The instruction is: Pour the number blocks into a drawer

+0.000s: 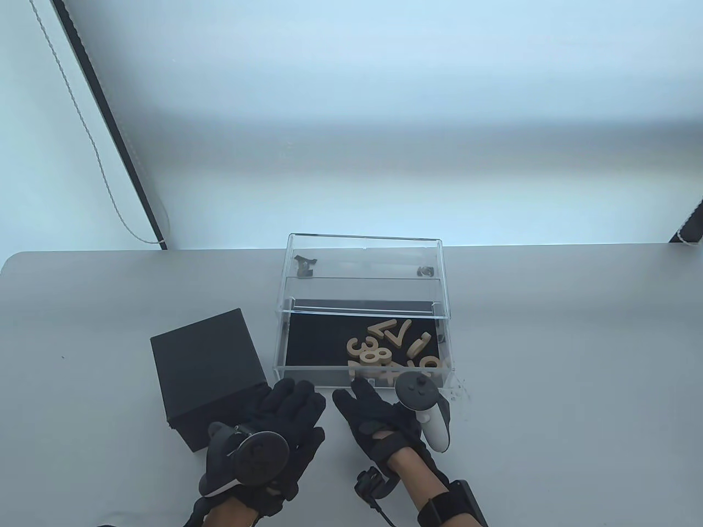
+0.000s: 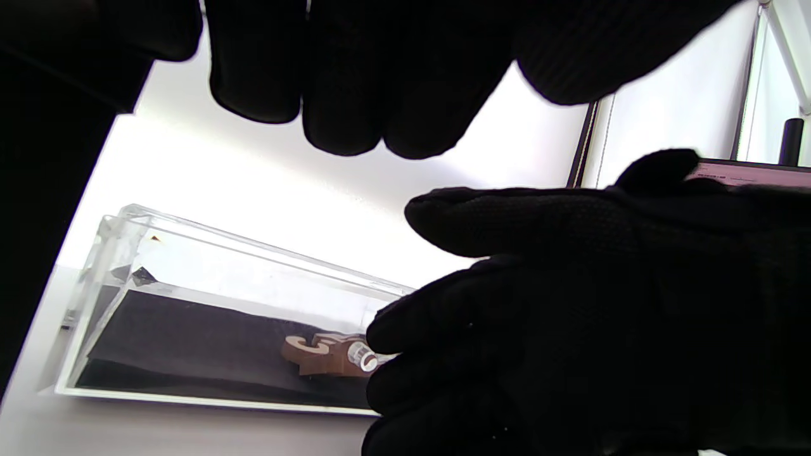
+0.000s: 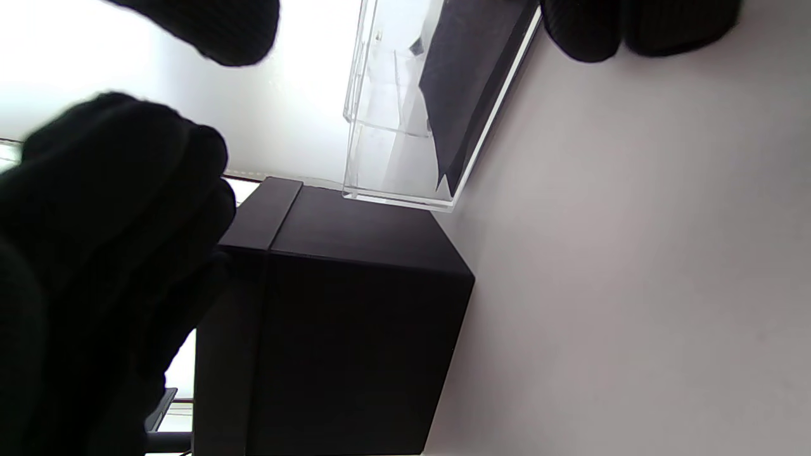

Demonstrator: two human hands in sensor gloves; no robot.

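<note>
A clear acrylic case (image 1: 362,263) stands mid-table with its black-lined drawer (image 1: 316,381) pulled out toward me. Several wooden number blocks (image 1: 384,351) lie in the drawer's right front part. They also show in the left wrist view (image 2: 317,353). My right hand (image 1: 360,392) reaches to the drawer front, and its fingertips (image 2: 386,329) touch the small clear knob (image 2: 362,356), with the thumb held apart above. My left hand (image 1: 294,398) lies flat and empty just left of it, fingers (image 2: 342,95) spread, near the drawer's front left corner.
A black cube-shaped box (image 1: 206,362) stands left of the drawer, right beside my left hand. It fills the middle of the right wrist view (image 3: 355,316), with the case (image 3: 393,145) behind it. A cord (image 1: 104,170) hangs at the back left.
</note>
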